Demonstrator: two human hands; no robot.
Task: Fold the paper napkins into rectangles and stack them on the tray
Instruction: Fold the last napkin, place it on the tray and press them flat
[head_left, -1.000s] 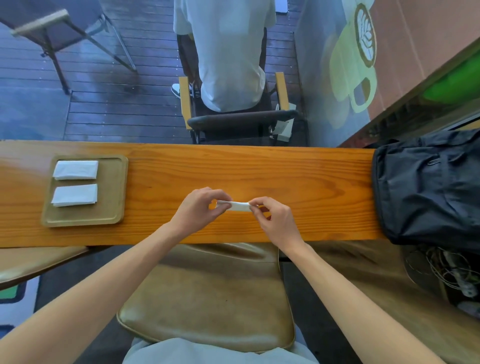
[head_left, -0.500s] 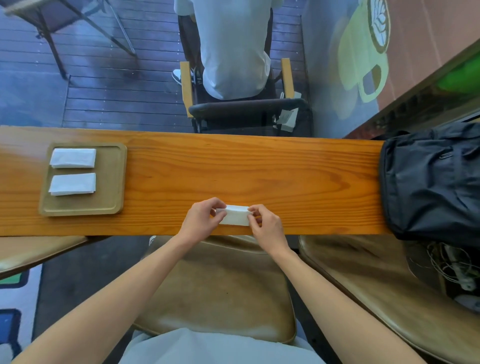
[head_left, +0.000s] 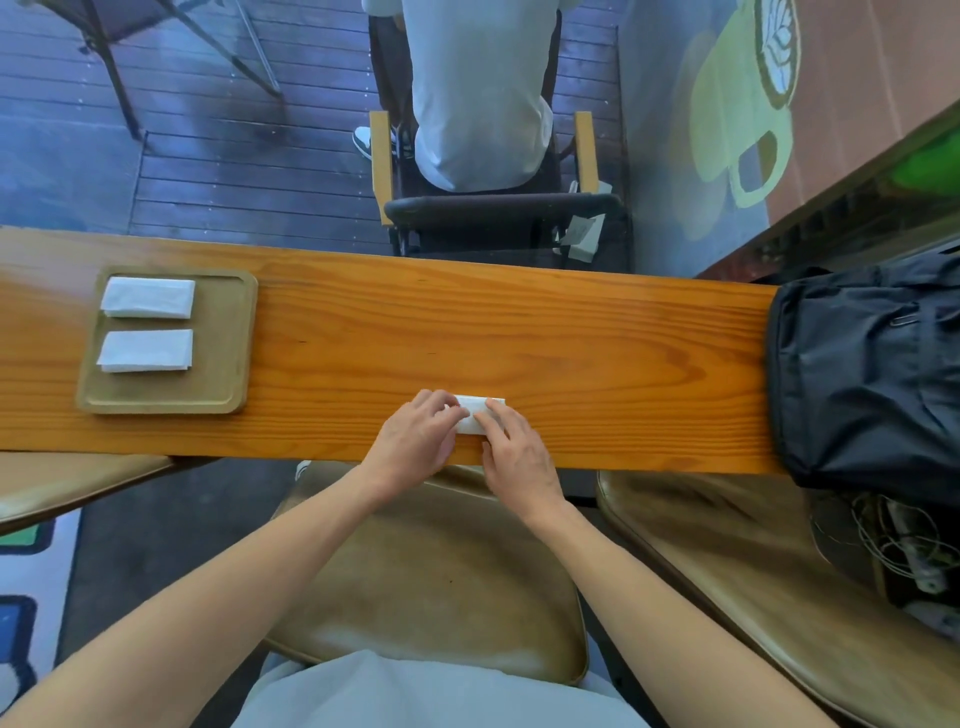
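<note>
A view from above of a long wooden counter (head_left: 571, 353), seen from the head of a seated person. Both forearms reach forward to a small white paper napkin (head_left: 475, 415) lying flat near the counter's front edge, folded into a narrow rectangle. The left hand (head_left: 415, 441) rests on the napkin's left end with fingers fairly straight, pressing down. The right hand (head_left: 514, 452) does the same on the right end, its fingers laid across the paper. Neither hand seems to pinch it; both look flattened on top (most of the napkin is hidden beneath them).

Well to the left sits a tan tray (head_left: 218, 343) holding two folded napkins (head_left: 148, 297), one behind the other, side by side and not stacked. A black backpack (head_left: 862, 374) lies at the counter's right end.

The step in hand appears to be creasing the fold. The next move likely calls for lifting the folded napkin without letting it spring open and carrying it left to the tray.
</note>
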